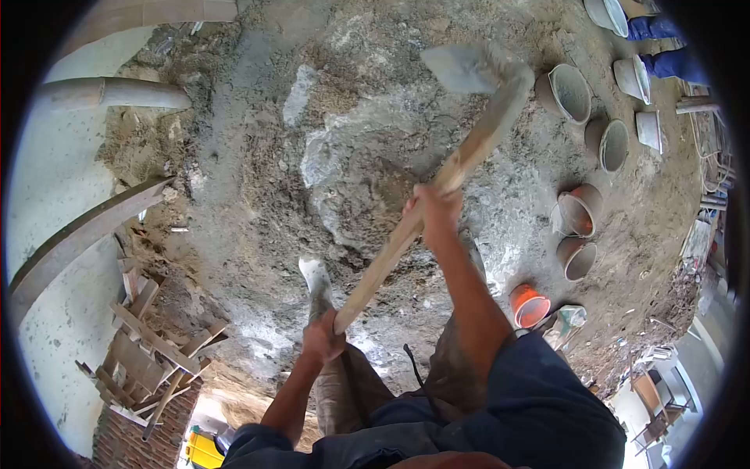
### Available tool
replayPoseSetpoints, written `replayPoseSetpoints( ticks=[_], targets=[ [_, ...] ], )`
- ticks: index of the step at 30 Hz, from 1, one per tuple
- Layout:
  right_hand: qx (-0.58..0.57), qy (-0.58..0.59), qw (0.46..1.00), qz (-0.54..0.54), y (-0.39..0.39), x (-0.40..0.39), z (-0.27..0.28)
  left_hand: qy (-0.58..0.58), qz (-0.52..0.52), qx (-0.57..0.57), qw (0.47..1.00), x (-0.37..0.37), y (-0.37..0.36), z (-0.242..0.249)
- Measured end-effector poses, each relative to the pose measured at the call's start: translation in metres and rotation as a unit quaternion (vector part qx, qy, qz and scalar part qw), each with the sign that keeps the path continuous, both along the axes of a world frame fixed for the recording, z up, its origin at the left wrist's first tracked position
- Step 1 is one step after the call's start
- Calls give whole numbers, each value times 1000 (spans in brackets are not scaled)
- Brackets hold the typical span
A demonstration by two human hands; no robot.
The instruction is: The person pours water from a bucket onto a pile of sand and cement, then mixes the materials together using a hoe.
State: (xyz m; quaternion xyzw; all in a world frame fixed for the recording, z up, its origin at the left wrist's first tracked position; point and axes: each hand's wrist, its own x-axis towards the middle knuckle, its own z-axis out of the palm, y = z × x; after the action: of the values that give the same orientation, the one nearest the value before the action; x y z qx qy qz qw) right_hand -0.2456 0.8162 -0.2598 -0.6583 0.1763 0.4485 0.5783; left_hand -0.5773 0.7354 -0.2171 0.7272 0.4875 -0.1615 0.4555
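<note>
A long-handled hoe (383, 258) slants across the view, its wooden handle running from lower left to upper right. My left hand (323, 338) is wrapped round the handle's lower end, by my knee. Farther up, my right hand (436, 211) grips the middle of the shaft. The broad grey blade (459, 69) is at the far end, slightly smeared by motion, over the grey ground. Beneath the handle lies a heap of sandy soil and grey-white mix (359, 156). My boot (316, 275) stands at the heap's near edge.
Several buckets stand on the right, among them a grey one (569, 94) and an orange one (530, 305). A person in blue trousers (676, 66) is at the upper right. Scrap wood (148, 344) piles up at the lower left, below a leaning plank (86, 230).
</note>
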Motion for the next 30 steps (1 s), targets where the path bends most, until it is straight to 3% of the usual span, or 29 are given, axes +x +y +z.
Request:
replayPoseSetpoints(
  ticks=[1,2,3,5,6,7,9,10,11,12,13,14,16,18,21,24,25,26,27,28,29,30],
  targets=[
    [-13,-39,999,12,31,51,-2,-31,6,33,999,56,18,-30],
    [29,-107,992,65,55,108,-38,-37,11,75,996,115,38,-62],
    [64,-151,985,52,87,155,-58,-31,16,98,995,175,61,-88],
    [23,-152,977,148,140,235,-110,-53,34,117,991,272,113,-115],
    [-7,-206,960,188,159,263,-147,-28,33,107,993,309,130,-112],
    [-12,-196,960,200,157,257,-169,-5,26,106,994,328,141,-112],
    [-153,-106,942,278,153,251,-195,21,31,54,998,310,108,-118],
    [-188,-45,957,217,126,216,-194,39,31,0,999,295,77,-110],
    [-137,-35,959,244,92,185,-195,45,40,-15,998,266,48,-105],
    [-117,-19,973,198,60,146,-196,65,39,-12,997,231,18,-95],
    [-121,32,977,172,34,107,-167,68,40,-9,997,193,-8,-77],
    [-132,5,979,153,7,68,-161,91,36,-41,994,161,-19,-46],
    [-104,68,989,76,-36,1,-119,120,-22,39,992,100,-32,13],
    [-108,109,988,29,-71,-48,-68,163,-5,7,987,42,-57,63],
    [-102,74,991,44,-114,-76,5,121,22,-13,992,4,-99,120],
    [-53,80,995,15,-101,-10,-4,75,5,49,996,41,-93,66],
    [-47,32,998,17,-81,31,-25,25,-6,111,993,101,-59,43],
    [-127,40,990,42,-53,85,-52,51,-40,128,990,136,-50,-5],
    [-117,-10,992,54,-29,136,-79,23,-25,124,992,185,-25,-39],
    [-30,3,999,39,-16,191,-121,21,-25,116,993,231,-4,-74],
    [-59,-6,994,91,12,236,-125,-27,11,118,993,275,19,-90],
    [-95,-68,989,88,30,267,-152,-36,-19,92,995,308,35,-97]
  ],
)
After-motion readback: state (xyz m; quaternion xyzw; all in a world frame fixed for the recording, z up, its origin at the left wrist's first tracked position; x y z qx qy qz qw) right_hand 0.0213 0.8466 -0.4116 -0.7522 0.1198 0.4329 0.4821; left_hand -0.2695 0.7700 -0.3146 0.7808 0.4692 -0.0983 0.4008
